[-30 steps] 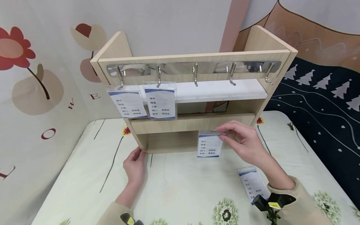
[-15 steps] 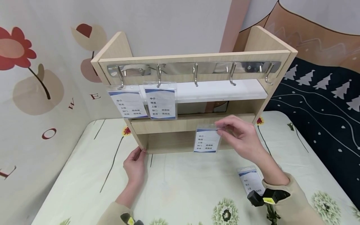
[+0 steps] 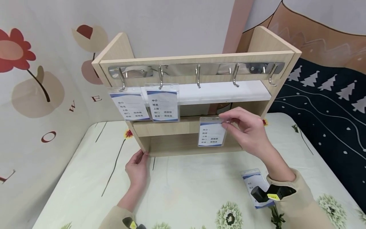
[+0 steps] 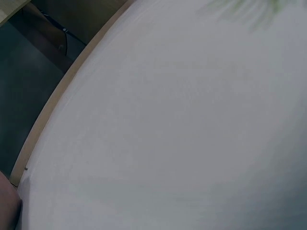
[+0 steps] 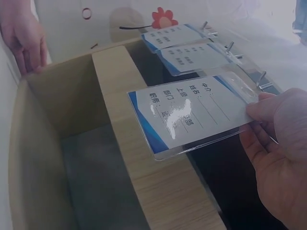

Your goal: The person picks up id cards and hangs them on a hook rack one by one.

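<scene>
In the head view my right hand (image 3: 248, 132) pinches a badge holder (image 3: 211, 132) by its top right corner, in front of the shelf's lower part. The right wrist view shows the thumb above and fingers beneath this clear badge holder (image 5: 187, 115) with its blue and white card. My left hand (image 3: 138, 168) grips the lower left corner of the small wooden shelf (image 3: 197, 127). Two more badge holders (image 3: 131, 106) hang from the two leftmost hooks of the metal hook rail (image 3: 186, 69). Another badge holder (image 3: 255, 184) lies on the tablecloth, partly behind the right wrist's camera.
Three hooks bear nothing: the middle hook (image 3: 198, 76), one right of it, and the far right hook (image 3: 272, 75). A white board (image 3: 224, 92) runs under the rail. The flowered tablecloth (image 3: 177, 187) spreads beneath the shelf.
My right hand has raised the badge holder from near the shelf's bottom edge up toward the middle board. The left hand stays on the shelf's corner.
</scene>
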A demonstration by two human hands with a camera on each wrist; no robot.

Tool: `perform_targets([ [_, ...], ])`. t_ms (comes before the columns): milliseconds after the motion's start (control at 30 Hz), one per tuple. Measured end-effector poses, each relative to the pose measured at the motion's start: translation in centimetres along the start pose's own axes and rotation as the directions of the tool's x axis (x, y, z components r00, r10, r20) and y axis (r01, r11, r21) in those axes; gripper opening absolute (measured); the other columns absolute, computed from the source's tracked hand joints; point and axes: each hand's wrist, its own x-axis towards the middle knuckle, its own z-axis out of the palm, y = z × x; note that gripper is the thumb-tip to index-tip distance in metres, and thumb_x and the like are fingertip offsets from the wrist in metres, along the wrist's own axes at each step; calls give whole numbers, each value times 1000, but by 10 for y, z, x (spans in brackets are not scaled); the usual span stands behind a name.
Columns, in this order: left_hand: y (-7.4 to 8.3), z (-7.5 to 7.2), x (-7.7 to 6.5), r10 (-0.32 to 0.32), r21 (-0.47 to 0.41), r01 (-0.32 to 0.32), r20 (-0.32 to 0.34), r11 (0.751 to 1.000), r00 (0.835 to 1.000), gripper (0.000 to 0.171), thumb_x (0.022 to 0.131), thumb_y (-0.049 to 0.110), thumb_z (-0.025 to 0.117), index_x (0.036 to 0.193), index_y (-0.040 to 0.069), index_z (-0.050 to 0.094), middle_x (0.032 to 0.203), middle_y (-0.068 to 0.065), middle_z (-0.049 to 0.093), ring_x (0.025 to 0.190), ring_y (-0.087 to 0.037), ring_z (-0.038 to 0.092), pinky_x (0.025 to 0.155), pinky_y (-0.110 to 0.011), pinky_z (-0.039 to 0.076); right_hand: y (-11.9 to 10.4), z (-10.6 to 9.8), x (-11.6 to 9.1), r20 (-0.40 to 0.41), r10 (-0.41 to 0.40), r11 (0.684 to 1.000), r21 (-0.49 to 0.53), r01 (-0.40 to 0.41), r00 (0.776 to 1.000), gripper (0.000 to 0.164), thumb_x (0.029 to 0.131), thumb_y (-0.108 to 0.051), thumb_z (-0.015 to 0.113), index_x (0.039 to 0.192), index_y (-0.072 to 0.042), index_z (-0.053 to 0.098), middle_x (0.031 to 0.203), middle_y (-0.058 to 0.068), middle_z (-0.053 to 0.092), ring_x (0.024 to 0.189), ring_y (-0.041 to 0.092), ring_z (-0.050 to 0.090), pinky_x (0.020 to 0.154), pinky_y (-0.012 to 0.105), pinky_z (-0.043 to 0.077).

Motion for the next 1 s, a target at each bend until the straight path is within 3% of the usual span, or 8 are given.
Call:
perform_targets([
  [133,-2,0,0,26,-4,-26,-14,1000,1000,28,99,6,67,126,-3,70,123,-22,70,91,11,63,81,-8,53,0,-4,5,-2,-31,999,31,31,1000,21,88,16,72,108,11,70,104,15,71,91,16,63,73,17,54],
  [400,-3,0,0,38,16,-38,-17,999,999,28,99,7,67,125,-3,70,123,-22,70,91,12,62,81,-7,53,-5,-3,15,-41,-63,997,46,64,997,40,74,35,66,107,13,70,104,10,71,88,13,61,70,17,52],
  [667,-1,0,0,15,-7,-15,-4,1000,1000,29,100,8,67,127,-1,70,125,-21,69,91,11,63,82,-8,53,-15,1,29,-93,-90,995,39,94,992,34,78,31,66,105,12,71,102,6,72,88,14,61,73,18,53],
  [1000,-1,0,1,-2,-15,2,1,1000,1000,30,100,7,66,128,-2,69,126,-22,68,92,10,63,82,-8,53,-20,9,47,-104,-110,992,46,115,988,29,84,28,62,108,14,69,102,12,70,91,17,58,76,21,52],
])
